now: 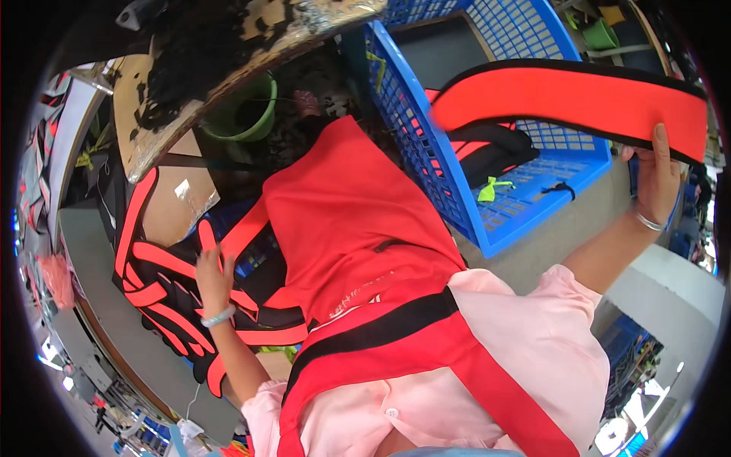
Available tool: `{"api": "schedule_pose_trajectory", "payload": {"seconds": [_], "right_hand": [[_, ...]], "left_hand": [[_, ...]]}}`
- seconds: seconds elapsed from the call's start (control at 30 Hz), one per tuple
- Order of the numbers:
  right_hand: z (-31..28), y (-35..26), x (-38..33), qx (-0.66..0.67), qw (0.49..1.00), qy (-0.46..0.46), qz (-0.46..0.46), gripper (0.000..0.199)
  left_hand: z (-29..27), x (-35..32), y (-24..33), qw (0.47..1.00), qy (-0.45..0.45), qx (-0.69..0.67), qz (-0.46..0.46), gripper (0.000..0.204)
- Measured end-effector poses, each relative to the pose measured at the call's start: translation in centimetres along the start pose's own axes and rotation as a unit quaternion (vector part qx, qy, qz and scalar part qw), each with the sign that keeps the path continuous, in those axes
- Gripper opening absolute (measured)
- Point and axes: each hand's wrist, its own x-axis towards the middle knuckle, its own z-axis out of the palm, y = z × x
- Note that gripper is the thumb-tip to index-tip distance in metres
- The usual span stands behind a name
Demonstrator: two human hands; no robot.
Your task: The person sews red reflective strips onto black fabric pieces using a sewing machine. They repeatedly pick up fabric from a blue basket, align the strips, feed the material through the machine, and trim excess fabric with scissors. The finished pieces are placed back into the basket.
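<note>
Workshop; my right hand (658, 181) pinches black-edged red strip (563, 95) over blue crate (533, 213); left hand (215, 280) half-open left of crate, hold unclear.

Right hand (661, 179) has a neon red strip (563, 93) partly over a blue crate (506, 236). Left hand (214, 283) is at a strip pile (150, 295), lol.

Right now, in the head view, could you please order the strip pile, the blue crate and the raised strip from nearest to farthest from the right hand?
1. Raised strip: in the right hand, at upper right.
2. Blue crate: just left of that hand, below the strip.
3. Strip pile: farthest, on the person's left.
</note>
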Motion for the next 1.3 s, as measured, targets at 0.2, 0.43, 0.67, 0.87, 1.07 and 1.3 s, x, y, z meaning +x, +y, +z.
{"api": "schedule_pose_trajectory", "payload": {"seconds": [0.2,0.43,0.67,0.87,1.07,1.3], "right_hand": [[-0.3,9.3,-1.3,-0.375,0.918,-0.054,0.116,0.029],[8.0,25.0,-10.2,-0.424,0.771,-0.438,0.184,0.059],[7.1,27.8,-8.4,-0.243,0.862,-0.413,0.166,0.048],[10.5,22.4,-2.7,-0.345,0.833,-0.421,0.095,0.044],[19.5,16.4,-3.9,-0.278,0.850,-0.447,-0.019,0.042],[30.9,7.7,-12.8,-0.296,0.745,-0.574,-0.163,0.035]], "left_hand": [[11.7,-10.1,-4.2,0.962,0.007,-0.129,-0.241,0.061],[12.3,-11.8,-1.6,0.949,0.021,-0.123,-0.290,0.089],[14.8,-10.8,0.7,0.923,0.225,-0.073,-0.304,0.043],[13.0,-12.0,1.3,0.760,0.264,-0.387,-0.451,0.041],[12.9,-15.4,-0.8,0.684,0.359,-0.481,-0.415,0.040],[4.7,-20.6,-1.2,0.733,0.453,-0.363,-0.355,0.025]]}}
